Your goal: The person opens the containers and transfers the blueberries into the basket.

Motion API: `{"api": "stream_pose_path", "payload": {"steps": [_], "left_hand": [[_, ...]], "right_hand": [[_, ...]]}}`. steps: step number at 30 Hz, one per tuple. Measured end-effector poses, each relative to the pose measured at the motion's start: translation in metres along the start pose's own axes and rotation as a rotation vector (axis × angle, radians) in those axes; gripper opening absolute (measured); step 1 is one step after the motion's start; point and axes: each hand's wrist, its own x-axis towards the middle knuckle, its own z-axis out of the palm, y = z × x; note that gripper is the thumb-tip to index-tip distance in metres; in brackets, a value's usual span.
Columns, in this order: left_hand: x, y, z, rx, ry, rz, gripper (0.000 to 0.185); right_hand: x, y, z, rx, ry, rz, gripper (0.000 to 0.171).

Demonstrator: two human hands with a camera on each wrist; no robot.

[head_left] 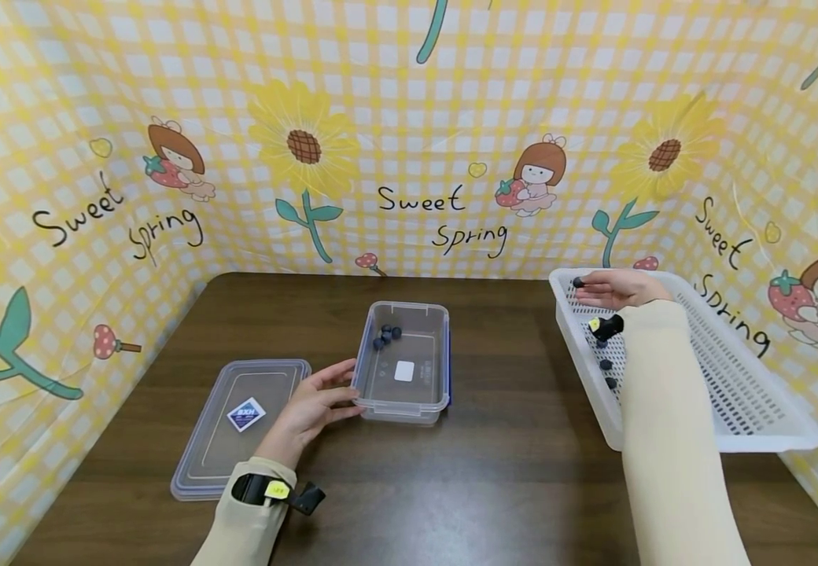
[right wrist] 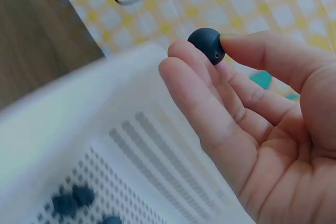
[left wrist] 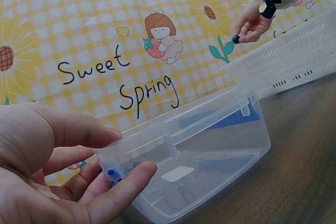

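Observation:
My right hand (head_left: 610, 289) is above the far left corner of the white perforated basket (head_left: 756, 393) and pinches a dark blue bead (right wrist: 207, 45) between thumb and fingertips; the same bead (left wrist: 236, 39) shows in the left wrist view. More dark beads (head_left: 606, 365) lie on the basket floor. My left hand (head_left: 317, 402) rests with straight fingers against the left side of the clear plastic container (head_left: 404, 363), thumb and fingers (left wrist: 118, 187) touching its corner. Several dark beads (head_left: 386, 336) lie in the container's far left corner.
The container's clear lid (head_left: 239, 424) with a blue label lies flat on the brown table (head_left: 508, 472) to the left of my left hand. A yellow checked backdrop (head_left: 409, 134) walls in the back and both sides.

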Motion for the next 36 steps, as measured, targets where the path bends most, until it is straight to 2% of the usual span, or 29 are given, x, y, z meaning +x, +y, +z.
{"api": "stream_pose_path", "payload": {"steps": [9, 17, 22, 24, 28, 30, 32, 36], "left_hand": [[-0.001, 0.001, 0.0, 0.005, 0.002, -0.002, 0.062], [-0.001, 0.001, 0.001, -0.01, 0.009, -0.002, 0.062], [0.0, 0.001, 0.001, -0.019, 0.008, -0.004, 0.063], [0.0, 0.001, 0.001, -0.017, 0.003, -0.006, 0.062], [-0.001, 0.001, 0.001, -0.007, 0.008, -0.009, 0.061], [-0.001, 0.001, 0.001, -0.003, 0.004, -0.008, 0.061], [-0.001, 0.001, 0.001, -0.004, 0.005, -0.007, 0.061], [-0.001, 0.001, 0.001, -0.002, 0.007, -0.007, 0.062]], "right_hand": [[-0.02, 0.015, -0.037, 0.04, 0.046, 0.079, 0.032], [-0.028, 0.032, -0.052, 0.005, 0.155, 0.099, 0.009], [-0.03, 0.043, -0.058, -0.043, 0.181, 0.088, 0.008], [-0.03, 0.048, -0.062, -0.063, 0.181, 0.092, 0.013], [-0.031, 0.054, -0.066, -0.125, 0.156, 0.076, 0.04], [-0.031, 0.055, -0.067, -0.127, 0.154, 0.072, 0.047], [-0.031, 0.055, -0.067, -0.129, 0.162, 0.068, 0.043], [-0.03, 0.051, -0.065, -0.111, 0.165, 0.072, 0.021]]}}
